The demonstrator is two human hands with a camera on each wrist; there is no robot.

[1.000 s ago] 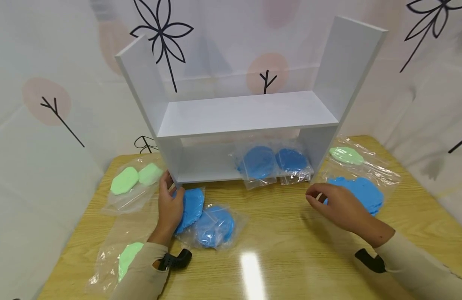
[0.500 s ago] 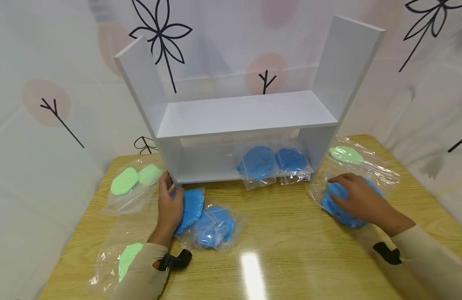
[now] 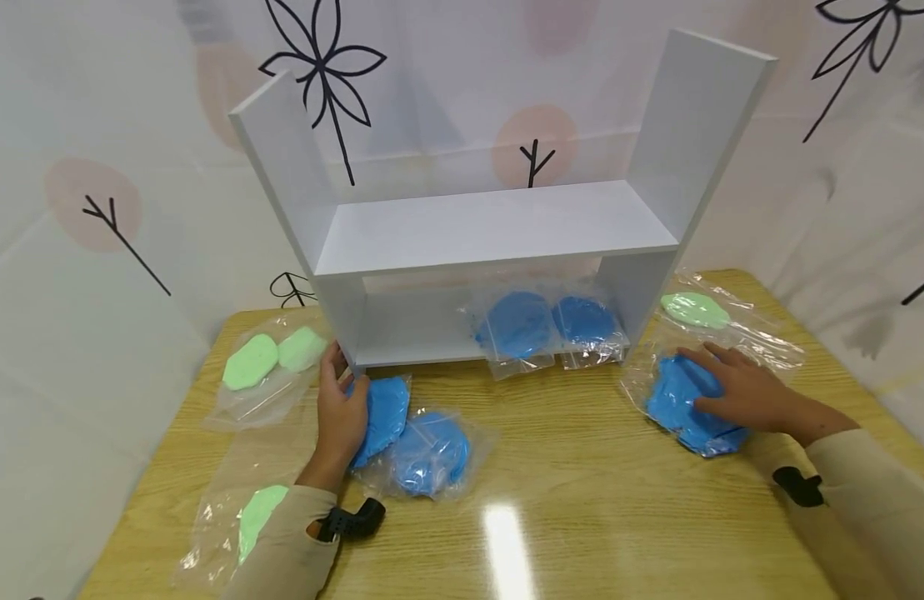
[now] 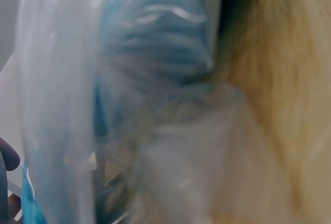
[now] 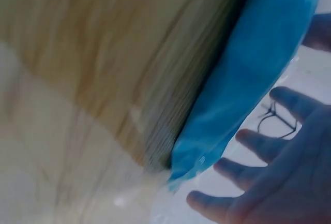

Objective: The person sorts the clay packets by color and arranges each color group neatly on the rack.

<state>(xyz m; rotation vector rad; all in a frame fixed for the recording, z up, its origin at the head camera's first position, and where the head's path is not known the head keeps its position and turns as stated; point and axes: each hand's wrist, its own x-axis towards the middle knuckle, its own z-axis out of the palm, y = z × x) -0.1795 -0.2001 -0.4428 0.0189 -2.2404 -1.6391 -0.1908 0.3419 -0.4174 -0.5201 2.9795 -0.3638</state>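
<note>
Head view: shows, nearest, beige sleeves [image 3: 297,533], with a black camera [image 3: 362,518] at the left wrist. Just beside, flat on the wooden table [image 3: 574,525], partly covered by that sleeve, a near green bag [image 3: 259,517]. Farther in, a middle blue bag [image 3: 432,454], flat, overlapped a little by a left blue bag [image 3: 384,421]. At the latter's outer edge, the left hand [image 3: 342,421], thumb and bent fingers about the edge, holding it. In the left wrist view, mostly blurred plastic, with only fingertips at the margin.

Well apart, at right, a right blue bag [image 3: 675,404], on or just over the table, cannot tell which. On top, the right hand [image 3: 754,396], fingers spread wide and nearly straight, touching without curling round. Fanned likewise in the right wrist view.

Beyond, at left, green pieces [image 3: 250,363] in plastic; at right, a far green bag [image 3: 696,310]. On the lower level of the white shelf [image 3: 491,229], two blue bags [image 3: 517,325], side by side, overhanging the front edge. Farthest, a printed cloth [image 3: 439,100].
</note>
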